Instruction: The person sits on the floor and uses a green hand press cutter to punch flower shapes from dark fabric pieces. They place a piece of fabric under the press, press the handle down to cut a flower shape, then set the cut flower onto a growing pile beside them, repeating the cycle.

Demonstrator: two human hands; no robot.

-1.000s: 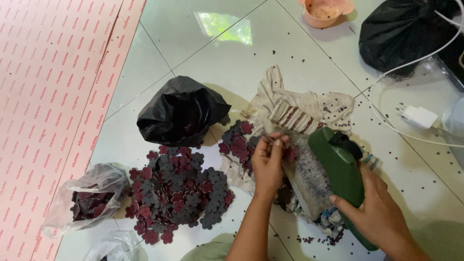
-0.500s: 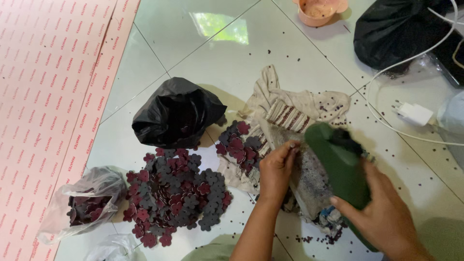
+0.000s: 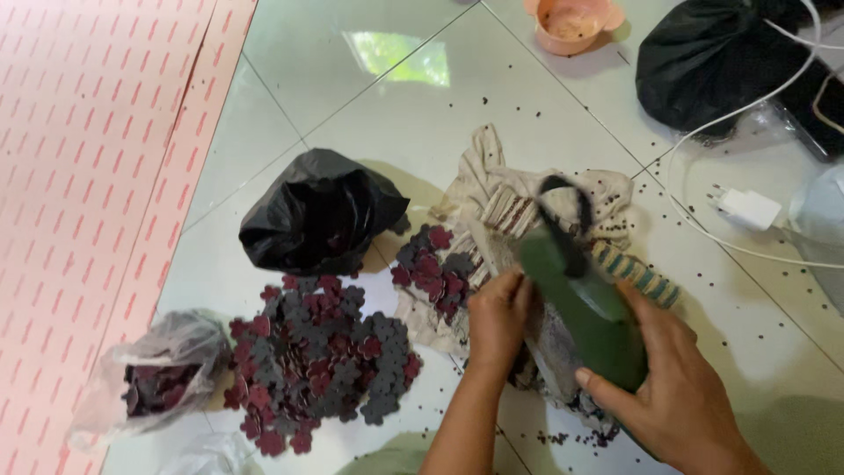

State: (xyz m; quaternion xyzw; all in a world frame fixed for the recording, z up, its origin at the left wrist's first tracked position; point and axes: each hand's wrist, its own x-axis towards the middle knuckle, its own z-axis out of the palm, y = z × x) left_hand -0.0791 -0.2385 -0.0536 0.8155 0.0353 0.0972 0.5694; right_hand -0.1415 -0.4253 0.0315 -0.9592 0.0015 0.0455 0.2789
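Down on the white tile floor [image 3: 413, 114], and there's a lot spread out here. Biggest thing first: the red patterned mat [image 3: 88, 176] fills the whole left side. Top right, a black sack [image 3: 712, 62] sits bulging, with a white cable [image 3: 703, 145] looping past it to a white plug [image 3: 747, 208]. Nearer the centre, a black bag [image 3: 316, 215] lies crumpled on the tiles, just above a wide heap of flower-shaped cutouts [image 3: 321, 361], dark grey and deep red, fanned flat on the floor. A smaller cluster of the same pieces [image 3: 431, 264] rests on the cloth [image 3: 527, 193], a pale rag with striped patches, bunched up under the hands. Bottom left, a clear bag [image 3: 149, 378] holds more red pieces.

Now the action: the right hand [image 3: 681, 400] is wrapped round the body of a green shoe [image 3: 589, 317], fingers closed firmly on it, holding it tilted over the cloth with its black strap [image 3: 567, 220] arching up at the far end. The left hand [image 3: 497, 321] is curled tight just beside the shoe's near edge, pressed against the cloth; what it pinches, I cannot tell. Small dark specks [image 3: 527, 105] dot the tiles all round, and a peach bowl [image 3: 571, 22] sits at the top edge.
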